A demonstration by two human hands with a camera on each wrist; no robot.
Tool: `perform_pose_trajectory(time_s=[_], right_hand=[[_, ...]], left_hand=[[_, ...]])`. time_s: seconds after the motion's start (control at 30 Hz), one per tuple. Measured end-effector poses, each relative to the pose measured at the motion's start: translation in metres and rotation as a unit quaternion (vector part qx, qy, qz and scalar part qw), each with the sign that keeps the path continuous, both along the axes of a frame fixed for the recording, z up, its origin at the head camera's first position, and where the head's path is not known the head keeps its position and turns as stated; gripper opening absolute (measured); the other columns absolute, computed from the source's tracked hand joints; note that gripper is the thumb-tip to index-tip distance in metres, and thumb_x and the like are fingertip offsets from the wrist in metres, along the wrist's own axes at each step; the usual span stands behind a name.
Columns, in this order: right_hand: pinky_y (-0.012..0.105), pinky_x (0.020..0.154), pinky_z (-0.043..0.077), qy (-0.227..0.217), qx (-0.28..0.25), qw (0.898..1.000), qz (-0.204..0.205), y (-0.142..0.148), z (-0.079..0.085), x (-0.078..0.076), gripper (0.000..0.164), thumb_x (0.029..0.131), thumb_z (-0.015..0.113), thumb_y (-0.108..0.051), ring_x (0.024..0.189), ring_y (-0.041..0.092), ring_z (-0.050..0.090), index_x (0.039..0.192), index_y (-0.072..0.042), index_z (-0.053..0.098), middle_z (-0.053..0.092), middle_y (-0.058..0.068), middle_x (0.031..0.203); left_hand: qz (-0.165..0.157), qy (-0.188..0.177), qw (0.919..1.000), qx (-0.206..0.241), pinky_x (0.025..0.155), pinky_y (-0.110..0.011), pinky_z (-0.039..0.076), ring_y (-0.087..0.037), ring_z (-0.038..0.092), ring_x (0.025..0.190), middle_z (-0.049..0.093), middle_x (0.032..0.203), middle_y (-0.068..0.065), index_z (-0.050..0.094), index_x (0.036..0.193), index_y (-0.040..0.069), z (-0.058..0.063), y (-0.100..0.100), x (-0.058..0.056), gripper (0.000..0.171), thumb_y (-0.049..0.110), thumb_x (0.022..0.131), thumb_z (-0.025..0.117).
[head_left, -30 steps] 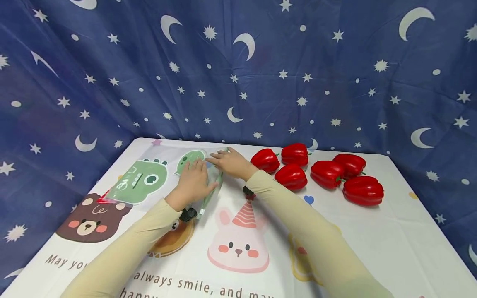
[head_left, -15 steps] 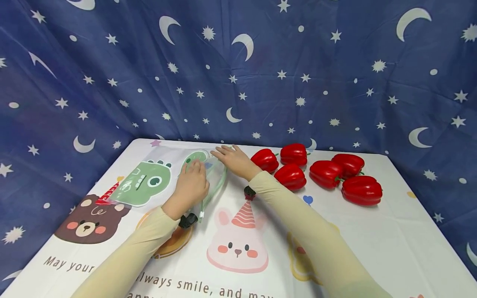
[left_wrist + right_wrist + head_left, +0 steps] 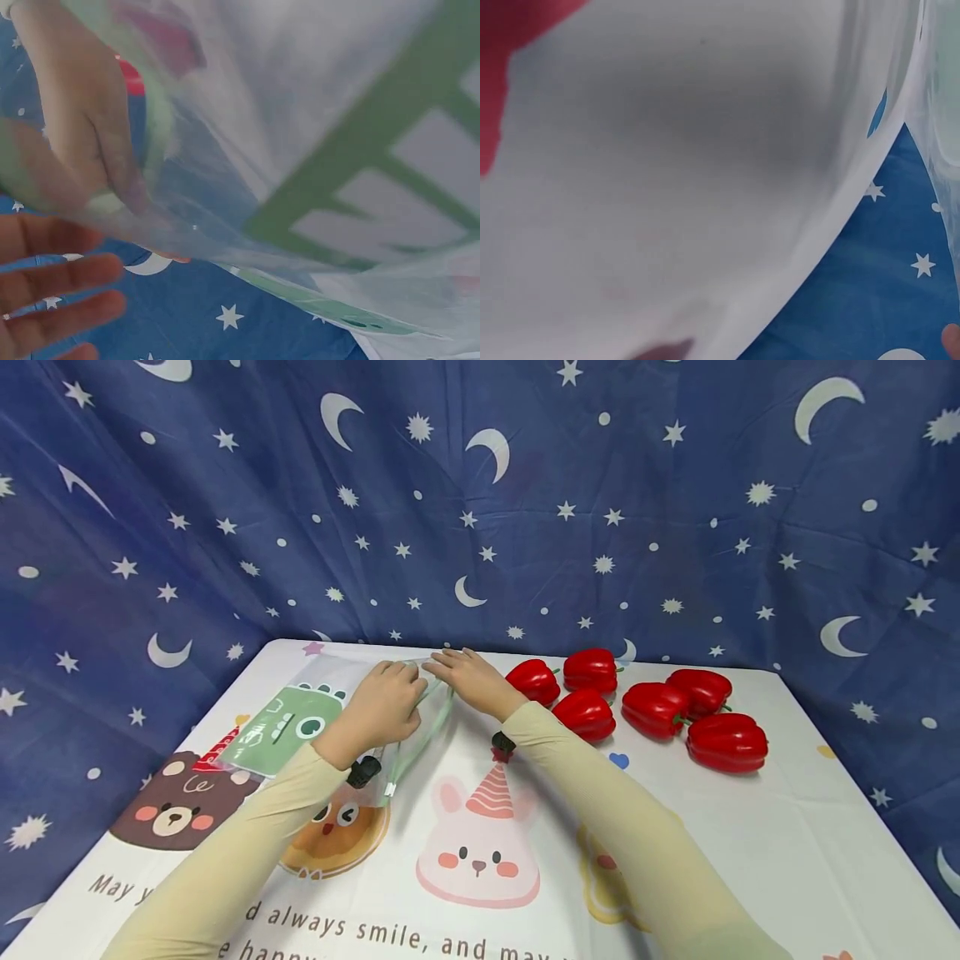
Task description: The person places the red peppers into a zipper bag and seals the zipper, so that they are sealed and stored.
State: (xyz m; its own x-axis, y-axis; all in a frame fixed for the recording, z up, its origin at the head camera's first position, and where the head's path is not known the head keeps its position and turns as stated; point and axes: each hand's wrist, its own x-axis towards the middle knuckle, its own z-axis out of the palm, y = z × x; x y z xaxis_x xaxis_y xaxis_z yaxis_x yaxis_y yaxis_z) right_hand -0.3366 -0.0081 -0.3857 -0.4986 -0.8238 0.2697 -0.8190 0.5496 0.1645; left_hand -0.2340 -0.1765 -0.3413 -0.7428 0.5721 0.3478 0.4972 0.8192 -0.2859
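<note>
A clear plastic zip bag [image 3: 341, 675] with a green dinosaur print and a green zip strip lies on the table at the left, its mouth facing right. Its white slider [image 3: 389, 790] sits at the near end of the strip. My left hand [image 3: 381, 703] is over the bag beside the mouth; in the left wrist view, its fingers [image 3: 67, 281] are spread and fairly straight next to the film. At the far corner of the mouth, my right hand [image 3: 474, 681] pinches the edge, with thumb and fingers [image 3: 112, 150] partly seen through the film.
Several red bell peppers [image 3: 729, 743] lie in two groups to the right of my right hand. The white cartoon-printed tablecloth [image 3: 817, 843] covers the table, and a blue star-and-moon curtain [image 3: 525, 527] hangs behind it.
My left hand has moved slightly away and to the right over the bag, covering the small dinosaur head. The bag's mouth has parted wider, and its slider has shifted left.
</note>
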Motion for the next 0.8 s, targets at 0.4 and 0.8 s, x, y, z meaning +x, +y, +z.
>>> perform_pose_trajectory(time_s=[0.4,0.8], right_hand=[[0.044,0.109,0.037,0.015,-0.020,1.000,-0.007,0.003,-0.004,-0.001,0.046,0.095,0.050,-0.012,0.133,0.025,0.045,0.140,-0.014,0.042,0.050,0.008,0.141],[0.046,0.109,0.035,0.017,-0.015,0.999,-0.035,0.003,-0.003,0.003,0.064,0.094,0.052,-0.036,0.136,0.026,0.040,0.146,-0.008,0.028,0.043,0.012,0.145]], left_hand=[[0.007,0.072,0.9959,0.055,0.088,-0.043,0.045,-0.031,0.060,0.087,0.062,0.089,-0.014,0.064,0.085,0.000,-0.002,0.010,0.010,0.020,0.010,0.070,0.057],[0.031,0.087,0.9921,0.085,0.091,-0.043,0.043,-0.031,0.059,0.086,0.062,0.085,-0.014,0.061,0.077,0.001,-0.010,0.014,0.015,0.016,0.013,0.069,0.056]])
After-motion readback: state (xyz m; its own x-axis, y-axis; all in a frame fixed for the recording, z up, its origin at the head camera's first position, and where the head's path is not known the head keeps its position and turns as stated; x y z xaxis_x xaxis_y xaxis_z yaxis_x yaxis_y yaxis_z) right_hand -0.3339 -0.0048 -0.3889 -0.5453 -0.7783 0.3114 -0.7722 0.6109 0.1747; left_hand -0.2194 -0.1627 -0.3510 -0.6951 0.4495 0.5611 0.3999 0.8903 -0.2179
